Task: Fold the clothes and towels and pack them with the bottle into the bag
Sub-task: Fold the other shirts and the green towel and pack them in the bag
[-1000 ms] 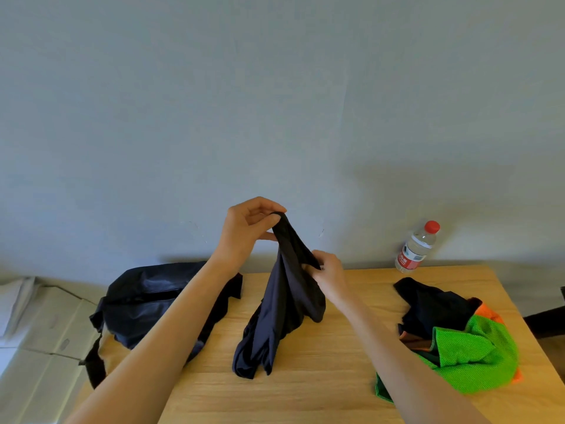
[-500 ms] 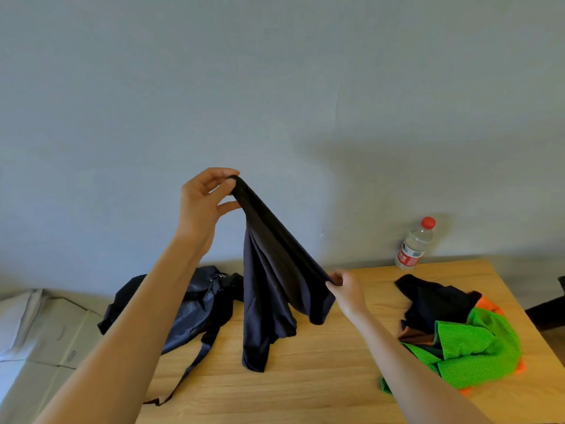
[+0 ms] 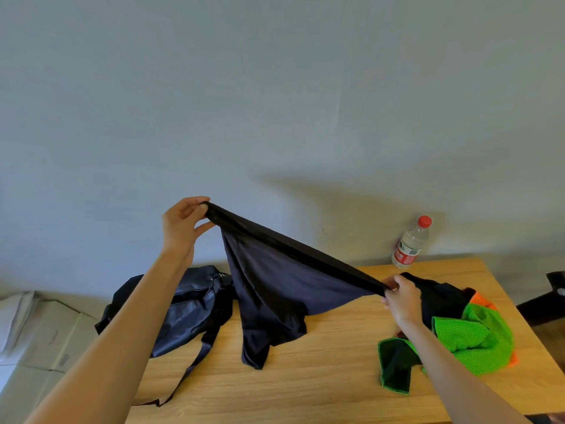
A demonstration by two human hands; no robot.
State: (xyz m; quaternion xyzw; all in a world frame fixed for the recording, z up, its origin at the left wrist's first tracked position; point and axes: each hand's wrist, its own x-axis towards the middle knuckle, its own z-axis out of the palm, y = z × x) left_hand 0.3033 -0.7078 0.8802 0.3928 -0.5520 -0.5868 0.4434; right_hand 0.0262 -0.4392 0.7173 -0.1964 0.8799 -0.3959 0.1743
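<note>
A dark navy garment (image 3: 275,289) hangs stretched between my two hands above the wooden table (image 3: 321,377). My left hand (image 3: 182,223) pinches one end of its black waistband, raised high. My right hand (image 3: 402,298) pinches the other end, lower and near the tabletop. The garment's lower edge touches the table. A black bag (image 3: 186,310) lies at the table's left edge with a strap trailing forward. A clear bottle (image 3: 411,243) with a red cap stands at the back right. A pile of green, orange and black cloth (image 3: 474,332) lies at the right.
A grey wall stands right behind the table. Cardboard boxes (image 3: 46,338) sit on the floor to the left. A dark object (image 3: 544,304) shows beyond the table's right edge. Bare wood shows along the table's front.
My hands have drawn apart, the right one moving right toward the cloth pile. The garment, bunched a second ago, now hangs spread along its waistband.
</note>
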